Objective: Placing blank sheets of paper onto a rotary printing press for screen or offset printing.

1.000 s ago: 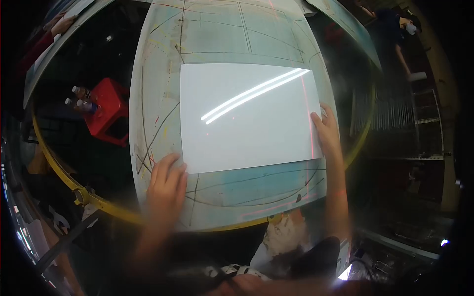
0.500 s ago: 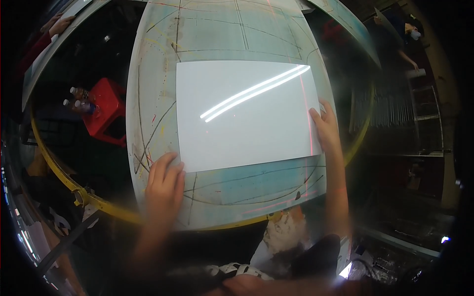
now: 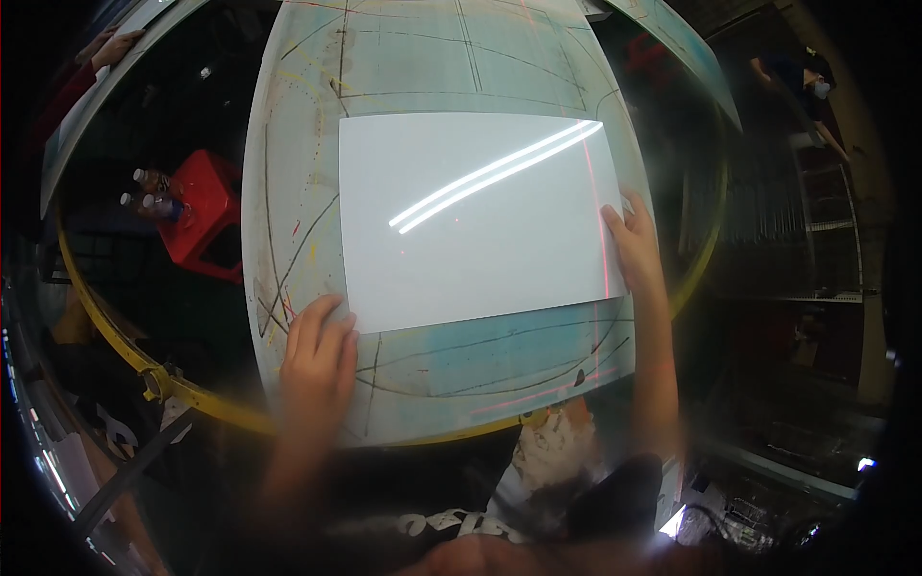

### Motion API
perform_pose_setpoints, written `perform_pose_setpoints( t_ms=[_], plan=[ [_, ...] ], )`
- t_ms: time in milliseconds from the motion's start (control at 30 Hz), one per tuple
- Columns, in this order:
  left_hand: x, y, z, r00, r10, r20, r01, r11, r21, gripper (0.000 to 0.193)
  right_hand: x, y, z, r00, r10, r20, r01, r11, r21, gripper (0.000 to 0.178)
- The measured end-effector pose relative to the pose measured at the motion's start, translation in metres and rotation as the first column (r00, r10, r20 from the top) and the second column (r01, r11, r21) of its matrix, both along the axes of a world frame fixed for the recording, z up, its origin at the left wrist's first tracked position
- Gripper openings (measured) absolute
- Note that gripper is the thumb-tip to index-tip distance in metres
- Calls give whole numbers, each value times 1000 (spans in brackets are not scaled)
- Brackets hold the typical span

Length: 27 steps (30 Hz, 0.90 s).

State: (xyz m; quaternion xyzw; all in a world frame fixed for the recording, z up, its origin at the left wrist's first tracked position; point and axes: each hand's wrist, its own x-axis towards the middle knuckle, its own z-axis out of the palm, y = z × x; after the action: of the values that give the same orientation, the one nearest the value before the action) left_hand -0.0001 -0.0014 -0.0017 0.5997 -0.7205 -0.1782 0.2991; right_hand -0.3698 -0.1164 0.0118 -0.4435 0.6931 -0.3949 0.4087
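A glossy white sheet (image 3: 480,259) lies on a pale green board (image 3: 423,67) scrawled with dark curves and straight lines. Light strips reflect in its surface, and a red laser line crosses it near the right edge. My right hand (image 3: 634,245) is at that edge, its thumb on top and its fingers along the side. At the lower left corner of the sheet, my left hand (image 3: 317,350) rests with fingers stretched out. Its fingertips touch the corner and the board beside it.
A red plastic stool (image 3: 206,206) with several bottles (image 3: 161,204) on it stands at left. A yellow curved rail (image 3: 216,410) runs around below the board. Another person's hand (image 3: 117,48) is at the far upper left, and a second person (image 3: 807,86) at the upper right.
My hands and the white sheet have barely moved; the view has shifted slightly. At the upper right, the other person has changed posture, and the panel near that person no longer shows.
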Motion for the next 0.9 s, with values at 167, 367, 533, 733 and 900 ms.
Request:
perform_pose_setpoints(
  t_ms=[167, 367, 533, 733, 900],
  plan=[
    [0, 0, -1, 1000, 4, 16, -4, 999, 32, 16, -3, 0, -4, 1000, 6, 12, -6, 1000, -22, 50],
    [1, -1, -3, 1000, 1, 23, -2, 999, 32, 16, -11, -3, -16, 998, -10, -69, -1, 989, -149, 49],
    [1, 0, -6, 1000, 6, 8, -6, 1000, 9, 17, -18, -5, -26, 899, -27, -437, -72, 975, -208, 45],
    [1, 0, -11, 999, -5, 53, 4, 1000, 13, 18, -21, -8, -34, 857, -10, -514, -139, 958, -249, 46],
    [2, 0, -10, 998, 6, 66, -6, 1000, 11, 18, -18, -8, -33, 858, 14, -513, -151, 962, -226, 46]
  ],
)
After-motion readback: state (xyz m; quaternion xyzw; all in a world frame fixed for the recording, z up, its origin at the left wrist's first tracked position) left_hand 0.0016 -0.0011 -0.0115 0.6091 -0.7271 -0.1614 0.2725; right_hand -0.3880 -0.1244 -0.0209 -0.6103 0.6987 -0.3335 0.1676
